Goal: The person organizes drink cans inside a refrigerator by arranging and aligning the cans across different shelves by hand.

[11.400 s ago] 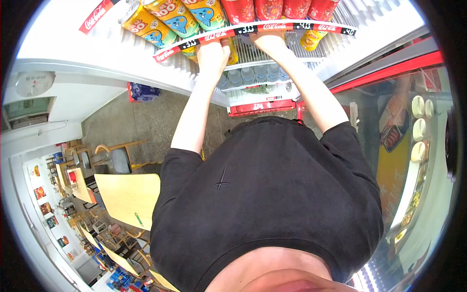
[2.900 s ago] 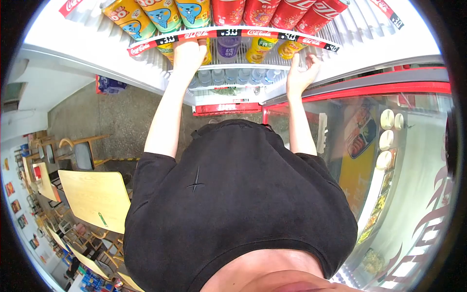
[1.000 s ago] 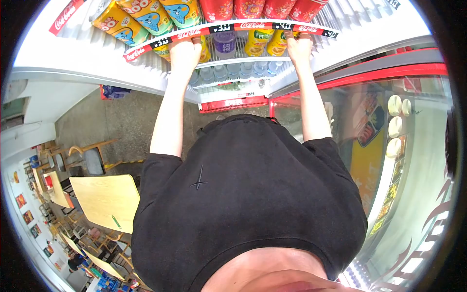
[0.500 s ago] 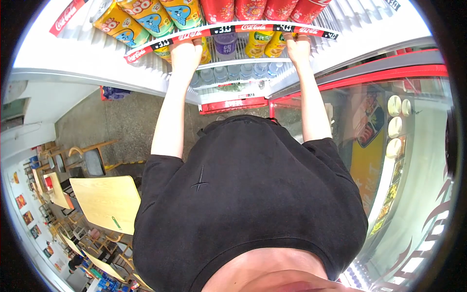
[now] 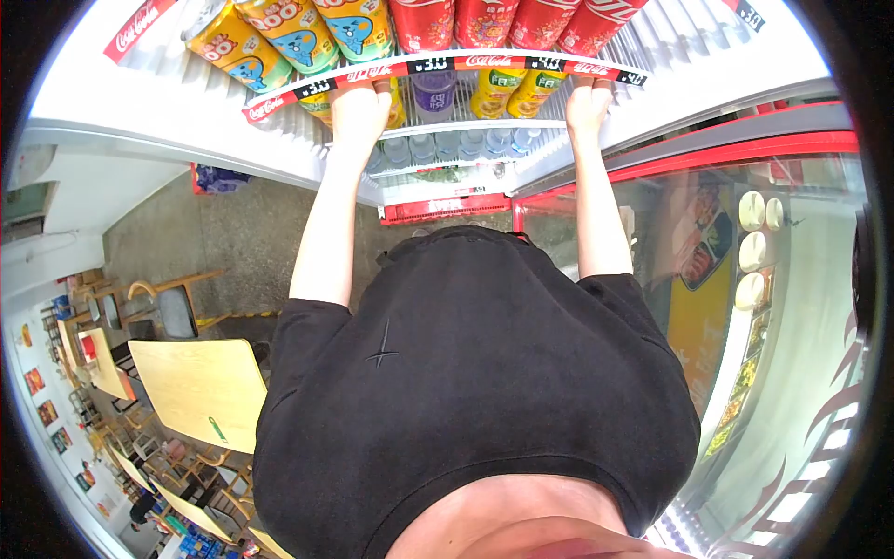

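My left hand (image 5: 359, 110) reaches under the label strip (image 5: 438, 64) at the front of a fridge shelf, beside yellow bottles; its fingertips are hidden behind the strip. My right hand (image 5: 587, 104) is raised near the strip's right part, just right of a yellow bottle (image 5: 535, 91), its fingertips partly covered by the strip. Whether either hand holds anything cannot be made out. A bottle with a purple label (image 5: 434, 97) stands between the hands. Above the strip are yellow cans (image 5: 352, 32) and red cans (image 5: 484, 22).
Water bottles (image 5: 447, 145) line a lower shelf. The fridge's red base (image 5: 447, 207) is below. An open glass door with a red edge (image 5: 726, 151) extends at the right. Wooden tables (image 5: 200, 387) and chairs (image 5: 175, 307) stand at the left.
My right hand has moved slightly right and down, away from the yellow bottles. My left hand stays under the strip. The whole view has shifted slightly.
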Demonstrator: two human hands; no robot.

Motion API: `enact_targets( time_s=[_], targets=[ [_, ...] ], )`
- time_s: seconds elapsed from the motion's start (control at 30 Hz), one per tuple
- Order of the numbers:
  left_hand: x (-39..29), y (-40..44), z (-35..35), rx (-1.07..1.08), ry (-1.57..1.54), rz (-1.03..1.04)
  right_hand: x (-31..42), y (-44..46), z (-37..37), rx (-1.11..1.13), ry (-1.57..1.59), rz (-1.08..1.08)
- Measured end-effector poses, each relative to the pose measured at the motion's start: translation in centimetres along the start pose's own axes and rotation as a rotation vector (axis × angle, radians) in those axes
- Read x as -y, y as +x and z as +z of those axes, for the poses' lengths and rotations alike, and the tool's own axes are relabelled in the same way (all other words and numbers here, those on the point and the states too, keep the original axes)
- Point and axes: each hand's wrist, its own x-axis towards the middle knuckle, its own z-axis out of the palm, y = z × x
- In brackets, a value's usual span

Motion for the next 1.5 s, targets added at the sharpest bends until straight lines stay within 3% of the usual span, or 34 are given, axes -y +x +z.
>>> enact_targets(
  time_s=[0.07, 0.17, 0.27, 0.47, 0.67, 1.3, 1.5],
  targets=[
    [0.2, 0.1, 0.3, -0.132, 0.039, 0.112, -0.6, 0.4, 0.3, -0.055, 0.015, -0.059],
    [0.3, 0.0, 0.3, -0.15, 0.047, 0.147, -2.9, 1.5, 0.1, 0.018, -0.002, -0.101],
    [0.1, -0.1, 0.0, 0.018, 0.013, -0.001, -3.5, 2.1, -0.4, 0.175, -0.034, -0.006],
    [0.6, -0.2, 0.5, -0.028, 0.016, 0.065, -4.4, 5.5, 0.7, 0.241, -0.218, -0.111],
    [0.1, -0.1, 0.1, 0.022, -0.055, -0.05, -5.5, 7.7, 2.1, 0.234, -0.408, -0.214],
    [0.8, -0.5, 0.4, 0.008, 0.063, 0.06, -7.3, 5.9, 0.7, 0.313, -0.888, -0.424],
    [0.6, 0.1, 0.5, -0.108, -0.008, 0.101, -4.5, 5.7, -0.2, 0.575, -1.143, -0.162]
  ],
)
